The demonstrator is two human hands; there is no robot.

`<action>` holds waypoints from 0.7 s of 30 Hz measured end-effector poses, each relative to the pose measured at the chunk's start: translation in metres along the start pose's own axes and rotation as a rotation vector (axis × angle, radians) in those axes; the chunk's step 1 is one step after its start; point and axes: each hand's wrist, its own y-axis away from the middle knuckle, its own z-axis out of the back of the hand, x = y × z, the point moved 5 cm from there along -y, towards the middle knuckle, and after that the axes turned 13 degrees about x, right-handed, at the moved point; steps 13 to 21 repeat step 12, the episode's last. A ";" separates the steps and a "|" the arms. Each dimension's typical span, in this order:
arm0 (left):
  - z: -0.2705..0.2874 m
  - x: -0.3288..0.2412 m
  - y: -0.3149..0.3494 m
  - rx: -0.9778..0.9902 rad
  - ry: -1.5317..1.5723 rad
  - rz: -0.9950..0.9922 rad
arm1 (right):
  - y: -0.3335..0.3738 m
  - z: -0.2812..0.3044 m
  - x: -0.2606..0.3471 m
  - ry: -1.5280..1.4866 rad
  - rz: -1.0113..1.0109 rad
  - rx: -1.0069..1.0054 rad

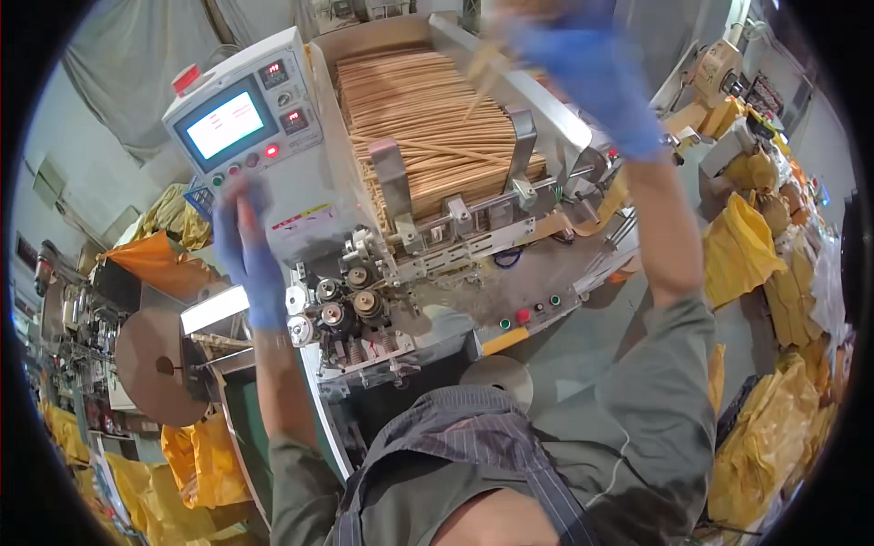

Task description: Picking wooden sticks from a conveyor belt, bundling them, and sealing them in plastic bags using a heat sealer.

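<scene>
My left hand (248,259), in a blue glove, is raised just below the buttons of a white control panel (314,182). Its fingers stretch upward with nothing visible in them; whether they touch the panel I cannot tell. At the top, my blue-gloved right hand (592,73) is smeared by motion over the far right side of a metal hopper (551,105). Blurred thin wooden sticks (484,68) stick out by its fingertips and appear held. Inside the hopper lies a thick stack of wooden sticks (428,109), with a few lying crosswise on top.
A lit screen (221,123) and a red knob (186,78) sit on the panel. Metal rollers (350,305) stand at the machine's front left. A large brown disc (159,367) is on the left. Yellow sacks (742,255) line the right side.
</scene>
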 end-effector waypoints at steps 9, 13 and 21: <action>-0.098 0.043 -0.098 0.915 -0.365 0.068 | -0.049 -0.166 -0.069 0.316 -0.004 0.455; -0.126 0.033 -0.094 1.287 -0.804 0.347 | -0.045 -0.175 -0.076 0.567 -0.194 0.474; -0.126 0.033 -0.094 1.287 -0.804 0.347 | -0.045 -0.175 -0.076 0.567 -0.194 0.474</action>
